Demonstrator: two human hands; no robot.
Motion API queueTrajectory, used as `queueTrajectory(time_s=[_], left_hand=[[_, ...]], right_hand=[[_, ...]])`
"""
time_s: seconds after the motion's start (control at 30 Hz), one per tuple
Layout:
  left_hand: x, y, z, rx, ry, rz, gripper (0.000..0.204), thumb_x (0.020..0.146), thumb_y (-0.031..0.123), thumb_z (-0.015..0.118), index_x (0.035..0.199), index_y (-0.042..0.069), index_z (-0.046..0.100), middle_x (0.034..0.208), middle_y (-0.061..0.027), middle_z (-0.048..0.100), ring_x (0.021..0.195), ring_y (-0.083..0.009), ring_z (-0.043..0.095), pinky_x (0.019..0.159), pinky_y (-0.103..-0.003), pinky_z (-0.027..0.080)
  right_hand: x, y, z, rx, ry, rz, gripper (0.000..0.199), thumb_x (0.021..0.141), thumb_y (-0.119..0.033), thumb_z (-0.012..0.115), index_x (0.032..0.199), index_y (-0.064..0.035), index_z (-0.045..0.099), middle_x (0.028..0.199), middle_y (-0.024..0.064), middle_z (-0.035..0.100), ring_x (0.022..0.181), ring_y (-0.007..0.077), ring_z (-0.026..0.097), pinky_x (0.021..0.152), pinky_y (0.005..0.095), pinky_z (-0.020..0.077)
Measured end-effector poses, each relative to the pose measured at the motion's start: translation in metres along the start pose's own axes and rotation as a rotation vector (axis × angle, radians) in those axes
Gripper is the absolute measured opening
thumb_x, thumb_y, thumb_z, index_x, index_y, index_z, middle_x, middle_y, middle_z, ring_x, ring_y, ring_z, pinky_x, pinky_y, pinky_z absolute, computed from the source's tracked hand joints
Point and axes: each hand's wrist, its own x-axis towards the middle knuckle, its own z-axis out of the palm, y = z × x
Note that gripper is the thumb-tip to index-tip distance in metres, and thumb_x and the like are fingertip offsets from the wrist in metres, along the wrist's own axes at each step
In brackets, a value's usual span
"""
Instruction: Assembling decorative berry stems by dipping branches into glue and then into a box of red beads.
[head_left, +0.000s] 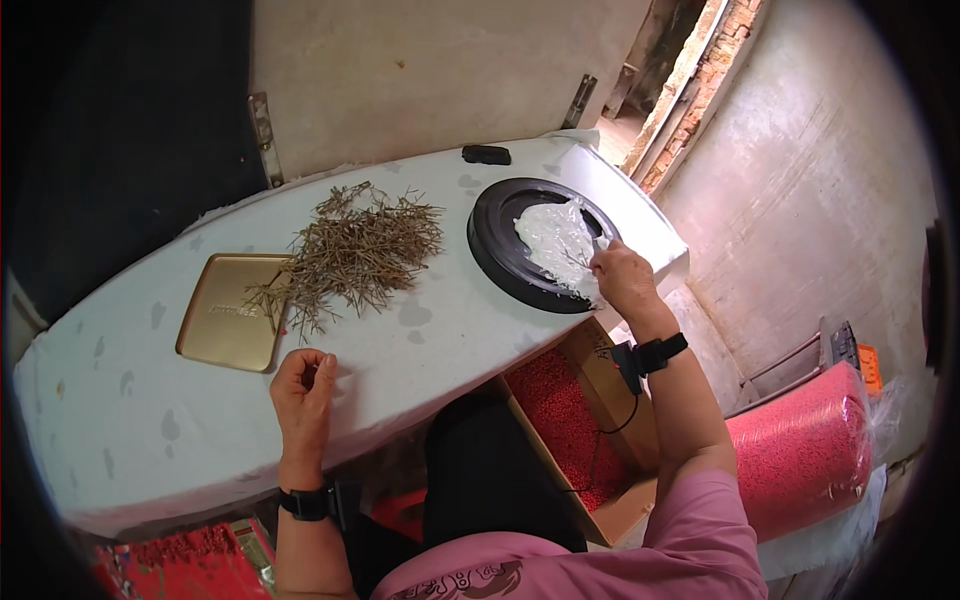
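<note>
My right hand (625,277) is closed in a pinch at the right edge of a white, glossy paste (556,238). The paste lies on a round black lid-like tray (492,262); whatever the fingertips grip is too small to make out. Over the near side of the table, my left hand (303,392) has its fingers curled and thumb pressed in, and I cannot see whether anything is between them. Beyond it lies a heap of thin brown twigs (365,245). Some twigs overlap the right side of a gold rectangular tray (228,315).
A pale patterned cloth covers the table (130,420). Beneath its near right edge, a cardboard box (610,400) holds small red beads (555,405). A clear bag of red beads (800,450) lies at right. A small black object (487,155) sits at the back.
</note>
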Motion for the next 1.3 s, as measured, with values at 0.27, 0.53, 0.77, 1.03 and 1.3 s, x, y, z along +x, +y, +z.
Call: queueTrajectory(time_s=[0.27, 0.53, 0.77, 1.03, 1.3], left_hand=[[-0.003, -0.004, -0.001, 0.034, 0.021, 0.006, 0.015, 0.093, 0.014, 0.063, 0.083, 0.004, 0.057, 0.070, 0.0069, 0.049, 0.061, -0.0009, 0.042, 0.054, -0.017, 0.035], [-0.001, -0.003, 0.003, 0.027, 0.019, 0.010, 0.012, 0.090, 0.011, 0.066, 0.083, 0.004, 0.059, 0.072, 0.0064, 0.052, 0.063, -0.0008, 0.044, 0.056, -0.017, 0.036], [-0.002, -0.006, 0.002, 0.025, 0.020, 0.042, 0.009, 0.086, 0.007, 0.068, 0.084, 0.003, 0.060, 0.074, 0.0056, 0.055, 0.064, -0.0013, 0.046, 0.058, -0.017, 0.038], [-0.001, -0.001, 0.002, 0.014, 0.020, 0.020, 0.009, 0.085, 0.007, 0.068, 0.085, 0.003, 0.060, 0.074, 0.0051, 0.056, 0.065, -0.0016, 0.047, 0.059, -0.017, 0.039], [0.000, -0.002, 0.003, 0.015, 0.012, 0.026, 0.008, 0.086, 0.006, 0.067, 0.086, 0.001, 0.060, 0.074, 0.0034, 0.056, 0.065, -0.0025, 0.046, 0.058, -0.018, 0.038]], right_hand=[[-0.028, 0.028, -0.046, -0.131, -0.118, 0.067, 0.010, 0.082, -0.014, 0.061, 0.079, -0.0097, 0.070, 0.085, 0.0117, 0.061, 0.083, 0.0292, 0.064, 0.072, 0.0384, 0.0517], [0.009, -0.002, -0.013, -0.168, 0.281, -0.163, 0.009, 0.081, -0.008, 0.055, 0.083, -0.0052, 0.063, 0.088, 0.0110, 0.058, 0.086, 0.0294, 0.061, 0.072, 0.0380, 0.0515], [-0.013, 0.002, -0.029, -0.088, 0.061, -0.326, 0.007, 0.079, -0.004, 0.055, 0.082, -0.0043, 0.061, 0.090, 0.0117, 0.056, 0.092, 0.0282, 0.059, 0.072, 0.0377, 0.0508], [-0.029, 0.018, -0.063, 0.018, 0.151, -0.245, 0.012, 0.078, -0.001, 0.060, 0.083, -0.0082, 0.068, 0.083, 0.0115, 0.059, 0.080, 0.0271, 0.063, 0.069, 0.0360, 0.0511], [0.008, -0.003, -0.001, 0.496, 0.265, 0.049, 0.008, 0.081, -0.009, 0.063, 0.082, -0.0097, 0.071, 0.081, 0.0100, 0.061, 0.077, 0.0277, 0.063, 0.070, 0.0357, 0.0514]])
